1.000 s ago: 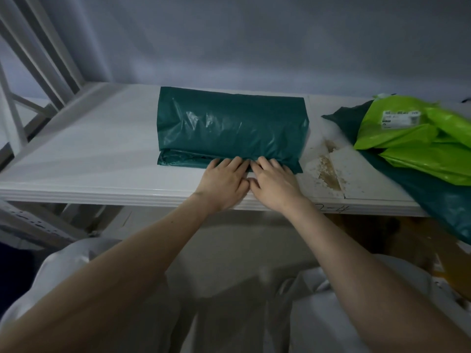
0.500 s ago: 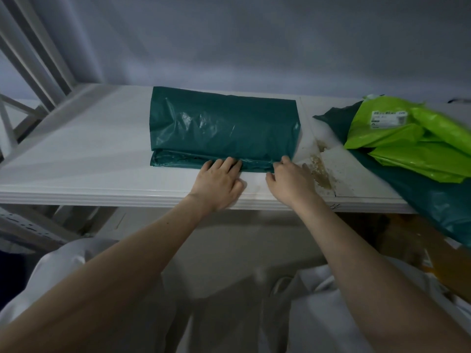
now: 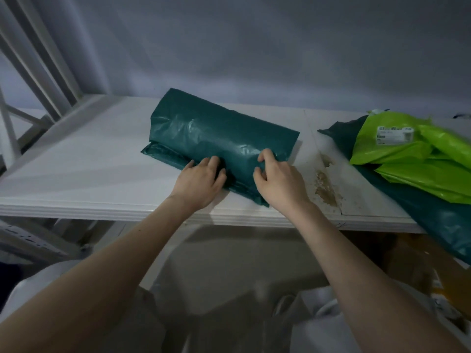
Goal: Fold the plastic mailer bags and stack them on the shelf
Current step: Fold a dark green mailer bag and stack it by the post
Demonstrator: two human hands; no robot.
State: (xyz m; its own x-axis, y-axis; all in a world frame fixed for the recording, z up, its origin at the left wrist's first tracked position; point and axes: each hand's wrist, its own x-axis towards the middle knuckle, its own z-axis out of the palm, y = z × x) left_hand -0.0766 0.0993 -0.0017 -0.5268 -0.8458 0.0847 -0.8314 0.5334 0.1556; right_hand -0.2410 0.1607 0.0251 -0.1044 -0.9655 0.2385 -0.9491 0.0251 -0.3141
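A folded dark green mailer bag [image 3: 219, 133] lies on the white shelf [image 3: 76, 159], turned at a slant with its near right corner by the shelf's front edge. My left hand [image 3: 198, 182] grips the bag's near edge, its fingertips tucked under the top fold. My right hand [image 3: 277, 182] holds the same edge further right, with curled fingers pinching the plastic. Several layers show along the bag's near side.
At the right lies a pile of bright green mailer bags [image 3: 418, 159] on a dark green bag [image 3: 443, 217] that hangs over the shelf's front. A brown worn patch [image 3: 326, 184] marks the shelf. White frame struts [image 3: 38, 59] rise at the left.
The bag has turned from square-on to slanted, its right end swung toward me. Both hands went from resting at the near edge to gripping it, fingers curled into the fold.
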